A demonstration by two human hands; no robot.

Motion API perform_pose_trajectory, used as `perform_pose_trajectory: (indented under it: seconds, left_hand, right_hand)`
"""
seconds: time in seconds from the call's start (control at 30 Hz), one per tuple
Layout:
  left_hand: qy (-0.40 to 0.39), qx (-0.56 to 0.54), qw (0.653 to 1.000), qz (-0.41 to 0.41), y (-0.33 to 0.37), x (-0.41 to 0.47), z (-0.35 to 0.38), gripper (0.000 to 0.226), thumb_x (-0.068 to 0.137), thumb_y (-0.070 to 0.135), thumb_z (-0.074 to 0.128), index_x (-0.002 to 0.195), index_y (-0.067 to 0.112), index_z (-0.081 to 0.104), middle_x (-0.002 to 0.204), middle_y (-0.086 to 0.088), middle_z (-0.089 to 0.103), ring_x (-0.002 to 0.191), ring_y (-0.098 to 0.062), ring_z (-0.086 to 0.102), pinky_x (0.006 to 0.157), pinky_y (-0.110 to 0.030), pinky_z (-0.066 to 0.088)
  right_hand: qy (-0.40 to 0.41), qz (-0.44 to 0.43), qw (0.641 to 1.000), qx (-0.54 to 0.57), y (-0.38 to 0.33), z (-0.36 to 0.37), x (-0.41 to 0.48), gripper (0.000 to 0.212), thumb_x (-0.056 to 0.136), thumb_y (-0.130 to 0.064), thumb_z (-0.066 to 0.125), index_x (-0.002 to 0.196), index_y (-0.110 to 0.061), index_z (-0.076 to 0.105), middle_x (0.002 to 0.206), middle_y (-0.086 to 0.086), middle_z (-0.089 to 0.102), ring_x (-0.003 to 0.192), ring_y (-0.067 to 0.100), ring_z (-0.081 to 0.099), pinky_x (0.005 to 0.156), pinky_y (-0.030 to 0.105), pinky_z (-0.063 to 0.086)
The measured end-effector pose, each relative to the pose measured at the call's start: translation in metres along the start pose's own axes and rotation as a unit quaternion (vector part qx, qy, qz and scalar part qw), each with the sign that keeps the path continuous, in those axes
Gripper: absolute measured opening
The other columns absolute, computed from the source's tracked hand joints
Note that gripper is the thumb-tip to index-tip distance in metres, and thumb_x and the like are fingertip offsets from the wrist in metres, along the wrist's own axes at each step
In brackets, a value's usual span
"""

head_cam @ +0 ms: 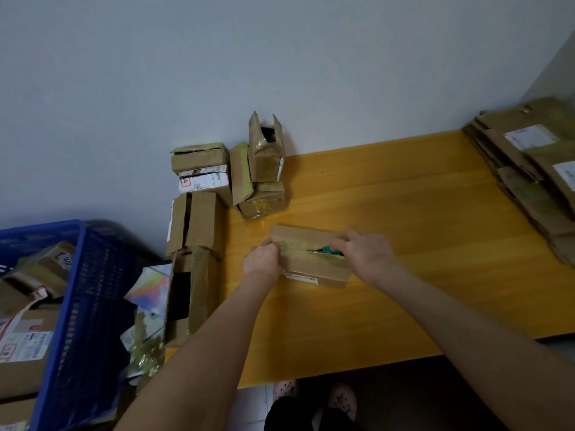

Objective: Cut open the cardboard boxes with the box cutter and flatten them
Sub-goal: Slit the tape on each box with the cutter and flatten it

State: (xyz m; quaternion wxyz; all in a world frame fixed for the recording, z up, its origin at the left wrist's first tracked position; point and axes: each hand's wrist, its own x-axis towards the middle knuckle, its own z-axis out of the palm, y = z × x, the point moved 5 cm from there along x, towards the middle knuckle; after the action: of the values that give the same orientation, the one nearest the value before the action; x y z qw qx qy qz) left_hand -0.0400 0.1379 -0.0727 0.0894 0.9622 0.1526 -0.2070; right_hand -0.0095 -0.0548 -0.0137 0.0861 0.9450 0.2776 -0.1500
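A small taped cardboard box (pixel 306 269) lies on the yellow wooden table (pixel 404 259), its top seam partly slit. My left hand (pixel 263 259) grips the box's left end. My right hand (pixel 365 253) holds a green-handled box cutter (pixel 329 251) whose tip sits in the slit along the tape. Several more small boxes (pixel 199 178) are stacked against the wall at the table's left end, some with open flaps.
A pile of flattened cardboard (pixel 529 178) lies at the table's far right. A blue plastic crate (pixel 77 306) holding more boxes stands at the left. Loose tape scraps and papers lie between crate and table. My slippered feet show below the table's front edge.
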Motion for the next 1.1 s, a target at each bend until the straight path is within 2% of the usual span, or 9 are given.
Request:
perform_pose_trajectory:
  seconds: [0.27, 0.43, 0.57, 0.63, 0.73, 0.83, 0.9, 1.0, 1.1]
  left_hand:
    - [0.015, -0.005, 1.000, 0.013, -0.007, -0.001, -0.010, 0.058, 0.087, 0.025, 0.070, 0.139, 0.020, 0.046, 0.143, 0.003, 0.045, 0.126, -0.022, 0.049, 0.092, -0.033, 0.048]
    - [0.006, -0.009, 1.000, 0.024, -0.002, -0.004, -0.011, 0.057, 0.092, 0.023, 0.063, 0.144, 0.019, 0.040, 0.154, 0.000, 0.029, 0.131, -0.024, 0.046, 0.098, -0.035, 0.047]
    - [0.119, -0.052, 0.991, 0.004, -0.001, -0.017, -0.008, 0.051, 0.092, 0.026, 0.062, 0.138, 0.015, 0.041, 0.142, -0.009, 0.035, 0.126, -0.025, 0.044, 0.096, -0.032, 0.048]
    - [0.156, -0.123, 0.980, -0.030, -0.004, -0.023, -0.005, 0.035, 0.093, 0.028, 0.060, 0.123, 0.014, 0.049, 0.124, -0.007, 0.049, 0.112, -0.022, 0.052, 0.088, -0.030, 0.050]
    - [0.022, -0.287, 0.954, -0.086, 0.002, -0.021, 0.017, 0.025, 0.096, 0.037, 0.056, 0.103, 0.014, 0.060, 0.097, -0.009, 0.067, 0.086, -0.026, 0.065, 0.074, -0.036, 0.056]
    - [-0.111, -0.469, 0.867, -0.131, 0.016, -0.023, 0.035, 0.026, 0.098, 0.034, 0.055, 0.097, 0.009, 0.059, 0.083, -0.011, 0.067, 0.061, -0.021, 0.062, 0.054, -0.032, 0.056]
    - [-0.128, -0.525, 0.828, -0.148, 0.020, -0.022, 0.036, 0.022, 0.099, 0.033, 0.053, 0.092, 0.013, 0.058, 0.082, -0.009, 0.065, 0.059, -0.018, 0.059, 0.048, -0.028, 0.053]
    - [-0.112, -0.530, 0.823, -0.170, 0.011, -0.010, 0.031, 0.026, 0.099, 0.035, 0.053, 0.104, 0.010, 0.057, 0.091, -0.012, 0.068, 0.067, -0.021, 0.063, 0.056, -0.034, 0.055]
    - [-0.097, -0.413, 0.895, -0.139, -0.002, 0.005, 0.025, 0.050, 0.094, 0.046, 0.056, 0.125, 0.008, 0.049, 0.118, -0.014, 0.064, 0.103, -0.032, 0.063, 0.088, -0.046, 0.054]
  right_hand:
    - [0.023, 0.051, 0.983, 0.174, 0.028, 0.018, -0.004, 0.038, 0.101, -0.029, 0.045, 0.139, -0.031, 0.043, 0.131, -0.004, 0.047, 0.102, 0.022, 0.056, 0.067, 0.026, 0.040]
    - [0.085, 0.142, 0.896, 0.412, 0.041, 0.020, 0.004, 0.037, 0.102, -0.023, 0.043, 0.138, -0.013, 0.047, 0.126, 0.008, 0.050, 0.106, 0.024, 0.052, 0.085, 0.037, 0.047]
    - [0.068, 0.198, 0.856, 0.472, 0.040, 0.027, 0.020, 0.033, 0.103, -0.023, 0.040, 0.133, -0.008, 0.046, 0.103, 0.005, 0.054, 0.077, 0.017, 0.051, 0.059, 0.031, 0.041]
    - [0.060, 0.213, 0.851, 0.476, 0.035, 0.026, 0.035, 0.033, 0.104, -0.024, 0.039, 0.132, -0.008, 0.045, 0.107, 0.008, 0.056, 0.078, 0.019, 0.050, 0.059, 0.032, 0.037]
    - [0.071, 0.200, 0.864, 0.457, 0.024, 0.017, 0.063, 0.033, 0.103, -0.020, 0.040, 0.131, -0.005, 0.044, 0.123, 0.012, 0.050, 0.095, 0.022, 0.048, 0.074, 0.029, 0.036]
    - [0.066, 0.184, 0.878, 0.437, 0.014, 0.008, 0.088, 0.033, 0.102, -0.018, 0.043, 0.132, -0.004, 0.043, 0.125, 0.014, 0.051, 0.106, 0.028, 0.051, 0.079, 0.032, 0.036]
    - [0.037, 0.182, 0.893, 0.409, 0.012, 0.011, 0.097, 0.031, 0.102, -0.019, 0.043, 0.130, -0.006, 0.043, 0.121, 0.015, 0.056, 0.103, 0.030, 0.054, 0.074, 0.033, 0.038]
    - [0.001, 0.204, 0.906, 0.371, 0.015, 0.018, 0.092, 0.028, 0.103, -0.022, 0.039, 0.126, -0.006, 0.042, 0.120, 0.017, 0.057, 0.109, 0.036, 0.054, 0.074, 0.035, 0.037]
    - [-0.016, 0.223, 0.874, 0.431, 0.009, 0.030, 0.074, 0.028, 0.104, -0.021, 0.036, 0.125, -0.003, 0.039, 0.117, 0.017, 0.057, 0.105, 0.035, 0.057, 0.072, 0.034, 0.041]
